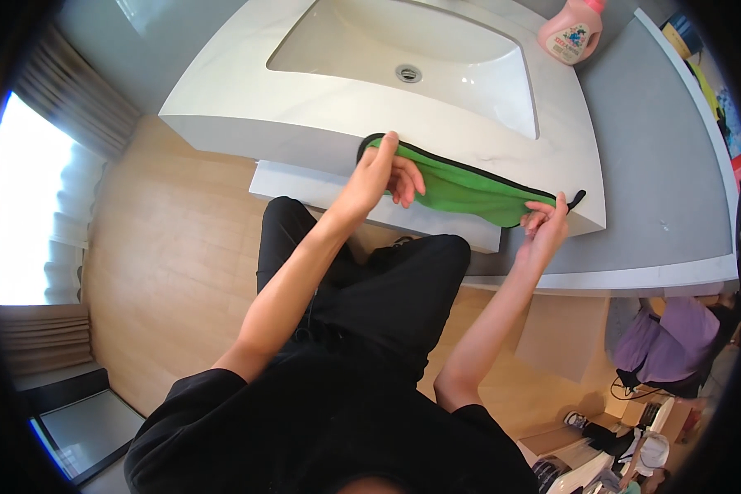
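**Green cloth being stretched along the front edge of the basin**

The person is standing at the white basin (436, 99), holding a green cloth (461, 191) with dark trim taut between both hands. The left hand (383, 174) is pinching the cloth's left end on the basin's front rim, thumb and fingers closed on it. The right hand (543, 222) is gripping the right end, just by the small dark loop at the basin's front right corner. The cloth is lying along that front rim, partly draped over the edge. By my judgement the step in hand is spreading or straightening the cloth; the next move would call for even tension from both hands. Beyond the basin's far right corner a pink bottle (572, 33) is standing on the grey bench (659, 181).
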Demonstrator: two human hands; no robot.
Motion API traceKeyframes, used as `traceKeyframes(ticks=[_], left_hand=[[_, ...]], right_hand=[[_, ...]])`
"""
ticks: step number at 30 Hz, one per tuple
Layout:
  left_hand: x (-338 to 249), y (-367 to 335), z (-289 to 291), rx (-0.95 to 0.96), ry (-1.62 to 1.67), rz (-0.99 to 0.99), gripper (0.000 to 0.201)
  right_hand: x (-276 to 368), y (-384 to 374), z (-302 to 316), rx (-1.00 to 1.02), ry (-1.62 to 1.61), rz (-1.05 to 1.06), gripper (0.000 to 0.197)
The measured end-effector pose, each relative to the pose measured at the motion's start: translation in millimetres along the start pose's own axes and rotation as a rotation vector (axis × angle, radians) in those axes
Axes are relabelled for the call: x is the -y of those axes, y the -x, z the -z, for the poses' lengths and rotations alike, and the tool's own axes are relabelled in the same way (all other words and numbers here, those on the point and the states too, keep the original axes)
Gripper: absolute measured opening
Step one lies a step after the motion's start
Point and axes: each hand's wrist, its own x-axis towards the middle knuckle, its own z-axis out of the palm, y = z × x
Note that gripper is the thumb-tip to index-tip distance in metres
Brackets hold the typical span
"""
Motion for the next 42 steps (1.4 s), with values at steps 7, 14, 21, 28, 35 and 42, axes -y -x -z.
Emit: traceKeyframes(ticks=[7,14,21,28,35,42], left_hand=[[2.2,-1.2,-4.4,-0.002,0.001,-0.045,0.076],[1.6,-0.1,0.6,0.001,0.028,-0.058,0.072],[1.2,3.8,30.9,-0.034,0.01,-0.095,0.07],[-11.9,24.9,100.0,-0.255,-0.072,-0.138,0.07],[-20.7,43.0,158.8,-0.48,-0.047,-0.149,0.067],[-28.3,56.4,179.3,-0.506,-0.062,-0.125,0.064]], right_hand=[[5.0,5.6,2.3,0.026,-0.037,-0.007,0.055],[0.9,15.2,-10.7,0.076,0.002,-0.017,0.056],[-2.6,36.6,-42.2,0.102,0.021,-0.042,0.058],[-13.6,65.3,-83.1,0.25,0.049,-0.067,0.066],[-26.2,104.6,-139.9,0.466,0.062,-0.087,0.068],[-31.1,122.6,-164.8,0.54,0.0,-0.063,0.066]])
